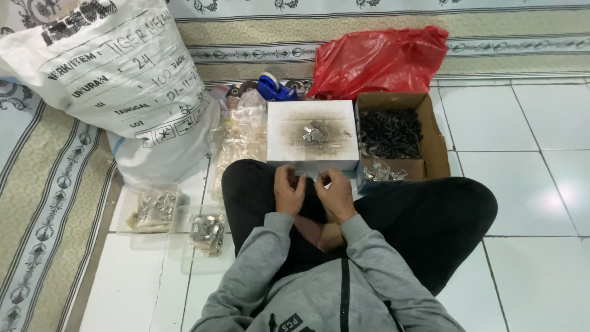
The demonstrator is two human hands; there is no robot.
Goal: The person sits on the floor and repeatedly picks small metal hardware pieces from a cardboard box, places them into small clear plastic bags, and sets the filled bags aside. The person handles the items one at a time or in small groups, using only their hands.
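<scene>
Pinching: left hand (pixel 289 192) and right hand (pixel 335 192) each close fingertips on a small metal piece (pixel 309 179), at near edge of white box (pixel 283 117) | metal bits (pixel 315 134) mid-top | carton (pixel 437 144) right.

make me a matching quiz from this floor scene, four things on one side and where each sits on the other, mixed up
Things:
1. red plastic bag
2. cardboard box of dark pieces
3. big white sack
4. small pile of silver parts

Places:
A. on top of the white box
B. at the far left, on the patterned mat
C. right of the white box
D. behind the cardboard box, by the mat

Pairs: 1-D, 2-C, 3-B, 4-A
</scene>
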